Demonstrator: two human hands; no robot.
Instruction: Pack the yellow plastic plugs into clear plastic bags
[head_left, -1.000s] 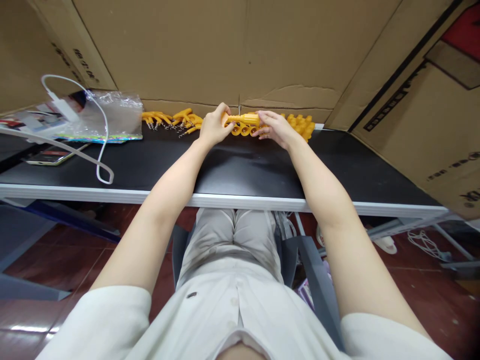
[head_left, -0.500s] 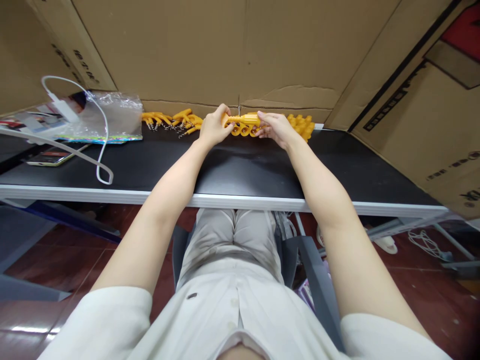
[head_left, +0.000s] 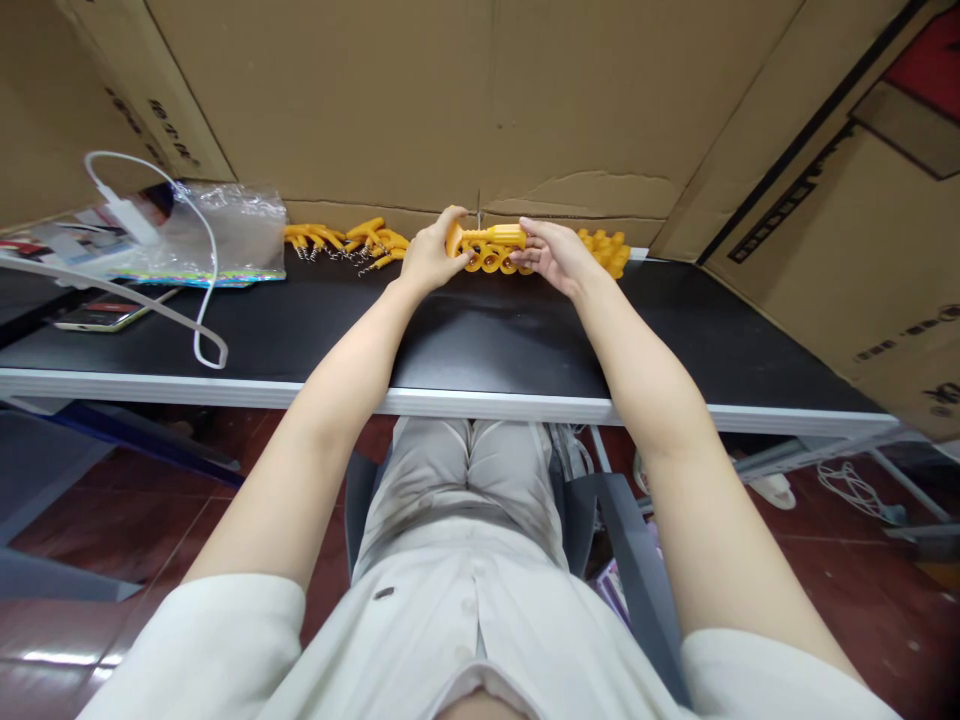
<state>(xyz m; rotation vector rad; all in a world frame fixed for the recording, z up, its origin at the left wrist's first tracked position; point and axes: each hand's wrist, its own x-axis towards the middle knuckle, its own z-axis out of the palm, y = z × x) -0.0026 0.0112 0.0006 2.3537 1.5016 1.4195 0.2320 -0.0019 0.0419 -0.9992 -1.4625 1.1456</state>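
Observation:
My left hand point(head_left: 430, 254) is closed on the T-shaped handle of a yellow corkscrew point(head_left: 453, 238). The screw end points right into a ribbed yellow sleeve point(head_left: 501, 235), so its spiral is hidden. At the sleeve's far end, my right hand point(head_left: 556, 254) grips it with thumb and fingers, the other fingers loosely curled. Beneath lies a row of round-ended yellow sleeves point(head_left: 490, 262). More yellow sleeves point(head_left: 604, 250) are packed beside my right hand. Left of my left hand lie several yellow corkscrews point(head_left: 373, 238) with bare metal spirals.
A clear plastic bag point(head_left: 238, 230), a white cable point(head_left: 212, 250) and a phone point(head_left: 101, 318) are on the left of the black table point(head_left: 495, 345). Cardboard walls point(head_left: 487, 100) stand behind it and at the right. A metal edge point(head_left: 495, 404) runs along the front.
My right hand has shifted slightly right along the sleeve, and its fingers are a little looser. More of the corkscrew's handle shows at my left hand.

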